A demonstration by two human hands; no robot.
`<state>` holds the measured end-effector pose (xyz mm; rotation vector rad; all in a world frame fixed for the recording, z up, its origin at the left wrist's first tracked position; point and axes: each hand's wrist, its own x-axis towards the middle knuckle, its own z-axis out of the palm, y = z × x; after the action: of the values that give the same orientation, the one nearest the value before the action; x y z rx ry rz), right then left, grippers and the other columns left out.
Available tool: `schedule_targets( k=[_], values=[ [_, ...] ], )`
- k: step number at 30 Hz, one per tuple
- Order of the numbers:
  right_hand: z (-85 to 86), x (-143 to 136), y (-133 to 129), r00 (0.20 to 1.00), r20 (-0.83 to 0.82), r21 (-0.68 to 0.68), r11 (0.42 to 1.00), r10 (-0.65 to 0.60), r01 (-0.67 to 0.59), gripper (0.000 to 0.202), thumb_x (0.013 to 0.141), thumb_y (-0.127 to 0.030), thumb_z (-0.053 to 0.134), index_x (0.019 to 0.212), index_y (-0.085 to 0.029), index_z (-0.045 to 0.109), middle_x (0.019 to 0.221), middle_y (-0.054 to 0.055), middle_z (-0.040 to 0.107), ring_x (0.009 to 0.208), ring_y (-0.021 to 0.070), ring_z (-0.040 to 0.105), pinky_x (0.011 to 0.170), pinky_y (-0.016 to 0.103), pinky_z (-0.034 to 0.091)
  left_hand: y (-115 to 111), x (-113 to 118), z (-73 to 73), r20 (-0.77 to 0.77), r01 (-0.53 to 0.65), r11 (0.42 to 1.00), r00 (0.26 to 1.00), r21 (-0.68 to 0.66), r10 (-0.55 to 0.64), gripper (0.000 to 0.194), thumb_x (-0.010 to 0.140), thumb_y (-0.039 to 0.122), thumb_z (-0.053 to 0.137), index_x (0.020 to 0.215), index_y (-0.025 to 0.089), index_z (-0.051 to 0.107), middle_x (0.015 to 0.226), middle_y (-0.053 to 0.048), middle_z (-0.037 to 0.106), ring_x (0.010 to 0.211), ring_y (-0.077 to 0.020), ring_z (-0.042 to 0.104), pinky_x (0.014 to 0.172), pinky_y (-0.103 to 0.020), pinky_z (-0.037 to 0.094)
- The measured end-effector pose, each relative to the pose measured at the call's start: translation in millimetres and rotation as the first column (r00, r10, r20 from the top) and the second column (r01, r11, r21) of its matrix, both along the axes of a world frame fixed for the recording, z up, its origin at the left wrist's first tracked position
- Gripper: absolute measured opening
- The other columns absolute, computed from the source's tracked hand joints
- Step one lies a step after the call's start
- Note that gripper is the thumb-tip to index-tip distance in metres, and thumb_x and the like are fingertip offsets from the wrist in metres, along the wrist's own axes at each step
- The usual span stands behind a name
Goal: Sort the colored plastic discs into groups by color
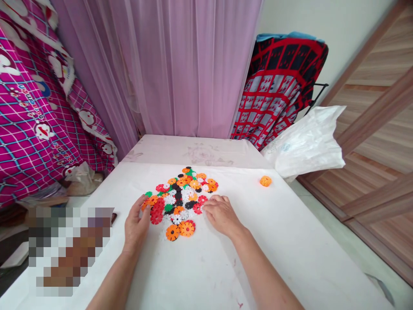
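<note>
A loose pile of notched plastic discs, in orange, red, white, black and green, lies spread on the white-covered table. At the pile's left edge is my left hand, its thumb and fingers apart around some orange discs, with no clear grip on them. My right hand rests at the opposite edge, fingers loosely bent and touching or nearly touching the red discs. Two large orange discs sit nearest to me, at the front of the pile.
An orange ball-like piece sits apart on the right of the table. Behind it is a white plastic bag at the table's edge. A purple curtain hangs beyond the far end. The left part of the table is blurred out.
</note>
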<state>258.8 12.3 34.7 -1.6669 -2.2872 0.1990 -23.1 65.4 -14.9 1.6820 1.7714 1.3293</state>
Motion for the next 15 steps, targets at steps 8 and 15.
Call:
schedule_targets(
  k=[8,15],
  values=[
    [1.9,9,2,0.993,-0.112,-0.070,0.996,0.038,-0.046,0.024,0.085,-0.018,0.052,0.081,-0.027,0.074,0.092,-0.001,0.075,0.093,0.0181,0.057,0.088,0.035,0.034,1,3,1.6,0.165,0.008,0.999,0.986,-0.032,-0.003,0.035,0.084,0.039,0.053,0.113,0.023,0.064,0.132,-0.006,0.063,0.125,-0.0222,0.056,0.114,-0.041,0.037],
    [0.5,11,31,0.992,-0.016,-0.059,0.991,-0.124,0.123,0.034,0.082,-0.015,0.056,0.113,-0.027,0.066,0.123,0.004,0.068,0.125,0.0233,0.044,0.096,0.039,0.031,5,1,-12.9,0.238,0.054,0.998,0.970,-0.015,-0.049,0.040,0.085,0.044,0.054,0.118,0.023,0.063,0.138,-0.008,0.059,0.129,-0.0225,0.052,0.114,-0.041,0.035]
  ],
)
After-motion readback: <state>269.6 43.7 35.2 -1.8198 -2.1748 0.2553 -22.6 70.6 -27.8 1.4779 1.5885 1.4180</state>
